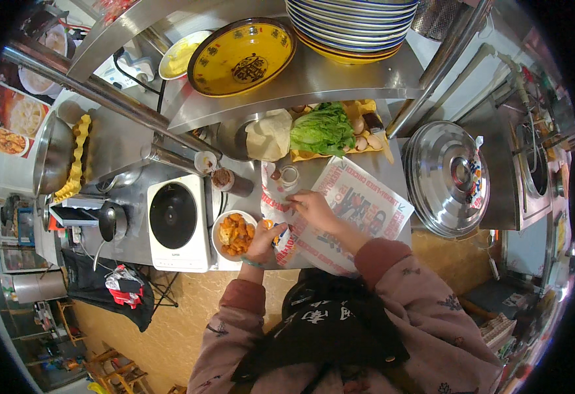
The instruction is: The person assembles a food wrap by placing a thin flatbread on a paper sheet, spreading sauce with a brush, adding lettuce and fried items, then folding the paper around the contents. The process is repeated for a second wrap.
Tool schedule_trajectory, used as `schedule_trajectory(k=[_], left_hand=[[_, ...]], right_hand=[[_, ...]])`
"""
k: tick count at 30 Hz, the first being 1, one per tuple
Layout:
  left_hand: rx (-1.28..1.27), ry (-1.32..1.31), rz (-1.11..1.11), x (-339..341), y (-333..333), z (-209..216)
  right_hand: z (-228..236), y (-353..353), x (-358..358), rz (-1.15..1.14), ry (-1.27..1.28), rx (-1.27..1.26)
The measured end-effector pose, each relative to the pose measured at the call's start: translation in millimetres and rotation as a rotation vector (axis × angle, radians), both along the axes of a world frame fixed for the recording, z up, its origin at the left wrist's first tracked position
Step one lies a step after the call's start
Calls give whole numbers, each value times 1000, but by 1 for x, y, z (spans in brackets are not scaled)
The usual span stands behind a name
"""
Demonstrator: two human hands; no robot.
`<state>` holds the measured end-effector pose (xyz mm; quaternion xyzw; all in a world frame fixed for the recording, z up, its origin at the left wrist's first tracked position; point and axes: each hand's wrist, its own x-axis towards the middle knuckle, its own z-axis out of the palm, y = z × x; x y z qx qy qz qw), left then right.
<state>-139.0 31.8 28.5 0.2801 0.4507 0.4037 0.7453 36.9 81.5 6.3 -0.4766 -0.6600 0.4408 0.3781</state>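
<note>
A narrow white paper bag with red print stands between my hands at the counter's front edge. My left hand is closed round its lower part, where an orange and blue patch shows. At the bag's right side, my right hand has its fingertips pinched on the edge; what lies inside is hidden. Just left of my left hand is a white bowl of orange-brown food chunks. Under my right forearm a large printed paper sheet lies flat.
Behind my hands are a small glass jar, a brown-filled jar, green lettuce and eggs. Left stands an induction cooker; right, stacked steel lids. A shelf overhead bears a yellow dish and stacked plates.
</note>
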Motion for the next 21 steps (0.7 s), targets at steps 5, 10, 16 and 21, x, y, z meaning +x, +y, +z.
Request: schedule_trajectory(k=[5,10,16,21], left_hand=[[53,212,-231,-7,8,11],[125,380,-486,-11,16,20],[239,303,-481,-4,13,25],[79,98,-139,-4,-1,26]], right_hand=[[14,15,21,182,92,-333],[19,21,34,262,-18,-431],[9,19,35,113,141,-509],[30,10,42,-314,490,-389]])
